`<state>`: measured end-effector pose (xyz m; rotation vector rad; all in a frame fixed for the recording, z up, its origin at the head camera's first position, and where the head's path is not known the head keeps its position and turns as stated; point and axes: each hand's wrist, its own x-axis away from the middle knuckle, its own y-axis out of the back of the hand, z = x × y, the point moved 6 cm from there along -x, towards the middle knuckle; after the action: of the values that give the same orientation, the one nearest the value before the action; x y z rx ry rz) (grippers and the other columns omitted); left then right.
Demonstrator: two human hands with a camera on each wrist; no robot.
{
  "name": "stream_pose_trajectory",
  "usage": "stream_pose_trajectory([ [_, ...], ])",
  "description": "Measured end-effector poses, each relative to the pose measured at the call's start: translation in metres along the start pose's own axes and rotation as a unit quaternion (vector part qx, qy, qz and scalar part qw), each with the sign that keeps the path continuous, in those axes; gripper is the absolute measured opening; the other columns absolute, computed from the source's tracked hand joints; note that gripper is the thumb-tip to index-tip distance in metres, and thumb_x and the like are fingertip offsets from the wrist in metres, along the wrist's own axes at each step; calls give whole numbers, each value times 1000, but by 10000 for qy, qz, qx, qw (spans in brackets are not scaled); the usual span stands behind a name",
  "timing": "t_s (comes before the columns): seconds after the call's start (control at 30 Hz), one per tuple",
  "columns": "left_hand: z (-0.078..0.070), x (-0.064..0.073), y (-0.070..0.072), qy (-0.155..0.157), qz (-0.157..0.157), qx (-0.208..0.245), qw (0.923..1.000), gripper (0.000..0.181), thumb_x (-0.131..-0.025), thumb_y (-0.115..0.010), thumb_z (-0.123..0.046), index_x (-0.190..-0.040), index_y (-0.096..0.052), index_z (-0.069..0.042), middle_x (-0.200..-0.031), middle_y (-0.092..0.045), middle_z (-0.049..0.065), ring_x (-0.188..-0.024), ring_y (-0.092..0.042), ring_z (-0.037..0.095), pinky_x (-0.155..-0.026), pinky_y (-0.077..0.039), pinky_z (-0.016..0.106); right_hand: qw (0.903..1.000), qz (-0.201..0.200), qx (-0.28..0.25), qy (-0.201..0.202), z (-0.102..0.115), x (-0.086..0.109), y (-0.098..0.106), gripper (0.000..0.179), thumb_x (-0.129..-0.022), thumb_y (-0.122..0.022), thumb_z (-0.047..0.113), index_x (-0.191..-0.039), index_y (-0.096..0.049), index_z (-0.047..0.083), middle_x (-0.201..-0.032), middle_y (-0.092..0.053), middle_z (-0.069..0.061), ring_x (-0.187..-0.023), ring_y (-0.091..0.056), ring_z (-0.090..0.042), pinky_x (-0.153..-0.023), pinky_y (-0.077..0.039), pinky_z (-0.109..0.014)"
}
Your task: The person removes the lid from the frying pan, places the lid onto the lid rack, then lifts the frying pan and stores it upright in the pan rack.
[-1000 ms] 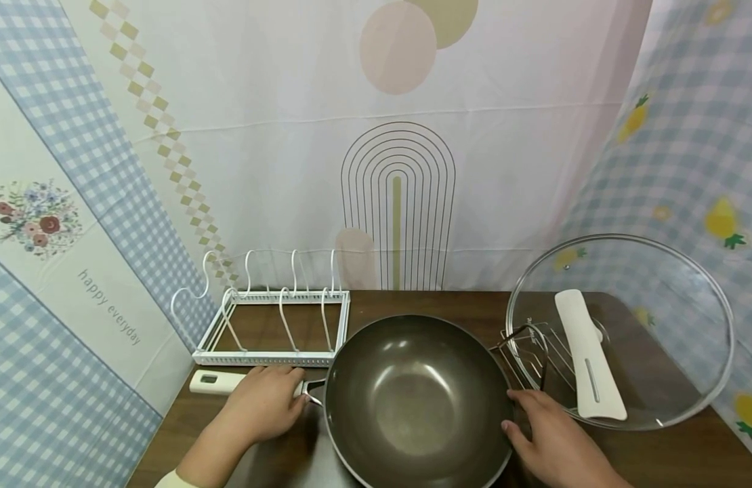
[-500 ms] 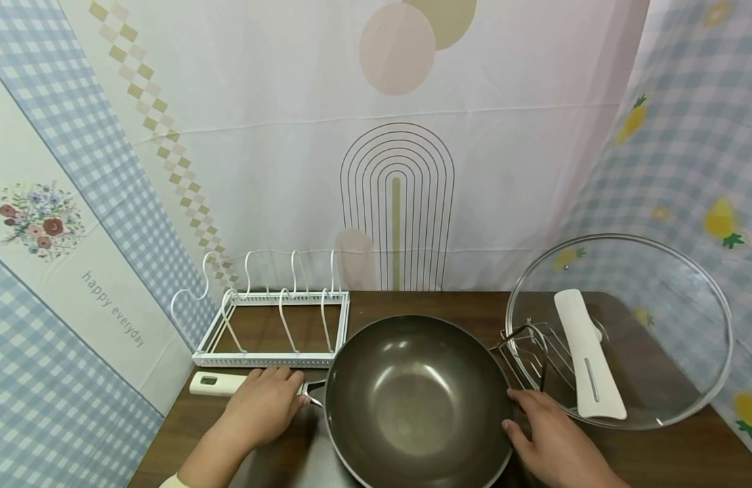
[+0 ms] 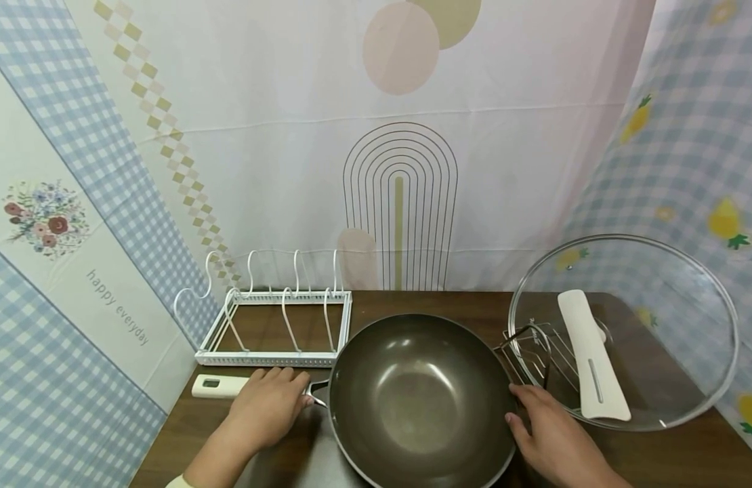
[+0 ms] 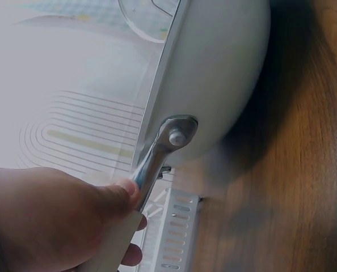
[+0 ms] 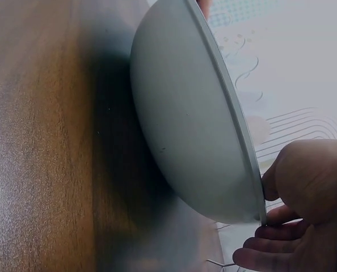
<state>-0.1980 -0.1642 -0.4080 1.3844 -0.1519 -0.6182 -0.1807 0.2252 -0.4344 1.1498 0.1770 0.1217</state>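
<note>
Head view: round deep wok with dark inside (image 3: 419, 407) is occupying middle of brown wooden tabletop (image 3: 669, 454). Left hand (image 3: 272, 407) is gripping its straight cream handle (image 3: 217, 386); right hand (image 3: 553, 430) is pinching opposite rim. White metal rack (image 3: 263, 359) is standing at far left corner, round glass lid (image 3: 589, 356) is standing tilted near far right corner.
Left wrist: thumb and fingers are wrapping handle.
Right wrist: fingers are holding rim, pale outside is showing.

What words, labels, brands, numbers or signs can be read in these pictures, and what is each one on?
"happy everyday": printed on the left wall cloth, under the flower print.
Unreadable: a tiny dark marking that shows at the left part of the glass lid, too small to make out.
Pan: no text can be read on it in any view.
</note>
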Motion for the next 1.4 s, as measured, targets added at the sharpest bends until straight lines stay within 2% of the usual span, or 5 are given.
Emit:
stream_pose_trajectory([
  [0.3, -2, -1, -2, 112, -48, -15, 9999, 27, -86, -61, -42, -78, -50, -19, -67, -45, 1, -63, -48, 24, -56, -33, 37, 9998, 100, -72, -130, -2, -2, -2, 52, -92, -60, 32, -129, -50, -2, -129, -48, -23, -115, -47, -43, -84, -43, -55],
  [0.7, -3, -5, -3, 292, -87, -51, 9995, 30, -85, -61, -44, -75, -48, -19, -65, -45, 1, -64, -50, 24, -54, -33, 37, 9996, -265, 12, -31, 2, 4, -1, 62, -90, -59, 42, -130, -49, -5, -128, -48, -26, -117, -44, -44, -88, -39, -58],
  [1.0, -5, -7, -2, 370, -147, -98, 9992, 31, -84, -63, -44, -75, -49, -18, -64, -46, 2, -64, -50, 25, -53, -32, 37, 9998, -96, -36, -182, 2, 7, -4, 67, -90, -57, 48, -130, -48, -5, -129, -47, -26, -117, -44, -45, -87, -39, -58],
  [1.23, -5, -9, -4, 571, -90, -64, 9983, 30, -85, -63, -44, -79, -50, -17, -69, -53, 4, -73, -55, 25, -59, -36, 39, 9996, -245, -6, -136, 4, 10, -3, 75, -89, -51, 57, -129, -49, -6, -129, -47, -26, -117, -45, -44, -88, -39, -57],
  [1.4, -6, -11, -5, 725, -55, 0, 9974, 27, -86, -62, -43, -84, -54, -17, -73, -58, 6, -77, -57, 26, -63, -38, 42, 9996, -112, -29, -245, 4, 10, -3, 74, -88, -52, 57, -130, -48, -5, -129, -48, -24, -116, -46, -44, -87, -40, -57],
])
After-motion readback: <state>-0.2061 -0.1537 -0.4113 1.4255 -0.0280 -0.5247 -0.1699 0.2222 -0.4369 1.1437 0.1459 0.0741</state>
